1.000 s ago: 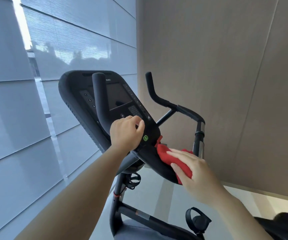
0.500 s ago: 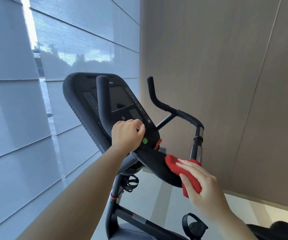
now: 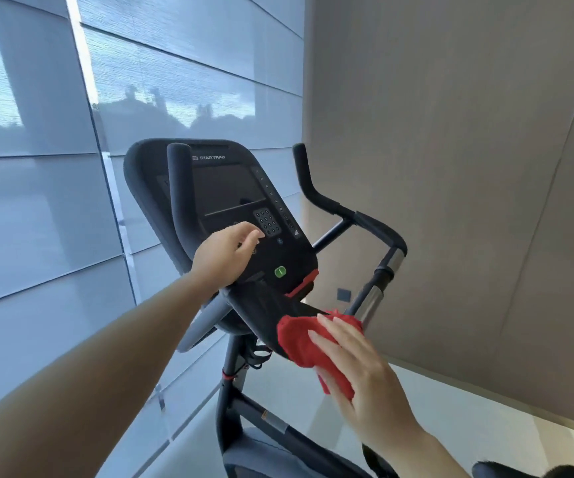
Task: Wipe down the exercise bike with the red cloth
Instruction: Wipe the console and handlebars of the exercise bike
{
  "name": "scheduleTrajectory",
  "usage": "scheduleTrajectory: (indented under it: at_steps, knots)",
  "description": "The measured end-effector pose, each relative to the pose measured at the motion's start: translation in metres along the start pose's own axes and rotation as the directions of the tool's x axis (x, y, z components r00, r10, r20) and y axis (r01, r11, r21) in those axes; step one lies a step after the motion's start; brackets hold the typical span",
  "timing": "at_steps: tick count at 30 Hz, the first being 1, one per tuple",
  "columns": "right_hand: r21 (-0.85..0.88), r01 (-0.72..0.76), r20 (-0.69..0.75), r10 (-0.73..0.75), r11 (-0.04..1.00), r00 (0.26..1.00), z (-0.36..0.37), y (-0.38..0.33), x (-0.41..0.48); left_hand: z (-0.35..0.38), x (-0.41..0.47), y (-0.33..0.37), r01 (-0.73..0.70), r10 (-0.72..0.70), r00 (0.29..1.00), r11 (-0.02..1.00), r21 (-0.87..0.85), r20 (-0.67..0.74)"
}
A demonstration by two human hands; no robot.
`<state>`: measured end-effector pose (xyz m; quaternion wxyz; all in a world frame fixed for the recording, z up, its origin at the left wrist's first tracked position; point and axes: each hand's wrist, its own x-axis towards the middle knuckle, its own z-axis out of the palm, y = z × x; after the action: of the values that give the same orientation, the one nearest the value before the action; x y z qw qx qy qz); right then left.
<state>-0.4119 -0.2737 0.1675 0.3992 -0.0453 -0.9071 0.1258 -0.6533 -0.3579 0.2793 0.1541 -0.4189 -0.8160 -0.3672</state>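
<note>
Mid-task: your right hand presses the red cloth flat-fingered on the console's lower edge, left hand open, empty; handlebars and frame likely left.

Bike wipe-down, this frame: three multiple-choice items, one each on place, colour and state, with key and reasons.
1. Where is the red cloth?
A. over a handlebar
B. on the black ledge below the console, under the right hand
C. on the floor

2. What colour is the round button near the console's bottom edge?
A. green
B. blue
C. yellow

3. How is the left hand?
A. gripping the right handlebar
B. holding the cloth
C. open, fingers out beside the keypad

Key: 1 B, flat fingers press it on the ledge; 2 A, it shows green; 3 C, its fingers hold nothing.
</note>
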Motion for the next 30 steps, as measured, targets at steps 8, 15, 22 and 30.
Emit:
scheduleTrajectory:
  at_steps: [8,15,22,30]
  knots:
    - [0.250,-0.234,-0.016,0.246,0.940,0.969,-0.013,0.027,0.038,0.033,-0.021,0.041,0.026,-0.016,0.994,0.995,0.093,-0.109]
    - [0.307,-0.120,-0.020,0.132,0.944,0.991,-0.007,0.032,0.021,0.037,-0.021,0.039,0.107,-0.090,0.980,0.990,0.090,-0.177]
    - [0.123,-0.121,0.169,0.100,0.985,0.981,-0.011,0.037,0.041,0.036,-0.020,0.039,0.130,-0.120,0.975,0.991,0.042,-0.189]
    - [0.322,-0.207,0.123,0.176,0.924,0.977,-0.023,0.042,0.054,0.036,-0.020,0.039,0.138,-0.128,0.975,0.990,0.042,-0.179]
